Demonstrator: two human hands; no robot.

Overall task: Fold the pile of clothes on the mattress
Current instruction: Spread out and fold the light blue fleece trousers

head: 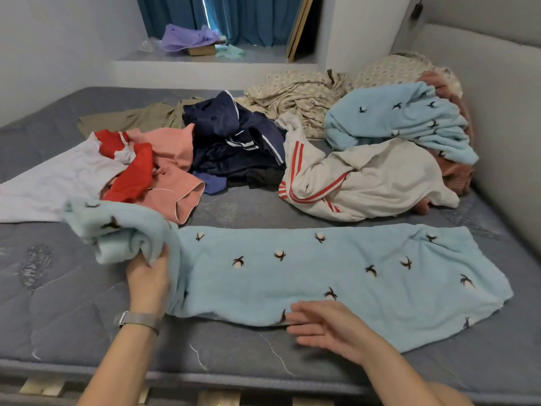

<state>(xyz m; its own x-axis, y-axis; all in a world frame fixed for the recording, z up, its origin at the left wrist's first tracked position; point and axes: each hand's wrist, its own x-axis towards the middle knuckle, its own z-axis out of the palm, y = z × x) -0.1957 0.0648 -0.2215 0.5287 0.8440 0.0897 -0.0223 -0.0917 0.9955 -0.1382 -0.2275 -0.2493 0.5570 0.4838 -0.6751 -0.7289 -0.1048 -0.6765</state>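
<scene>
Bare forearms, no sleeves in view. Grey mesh-band watch [140, 320] on wrist just below left hand [149, 278]. Right hand [325, 326] bare, no rings visible.

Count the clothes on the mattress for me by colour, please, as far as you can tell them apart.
Light blue fleece with motifs: 2 (spread piece, bundle)
Navy: 1 heap; item count unclear
Pink: 1
Red: 1
White: 1
Cream with red stripes: 1
Olive: 1
Total: at least 8
</scene>
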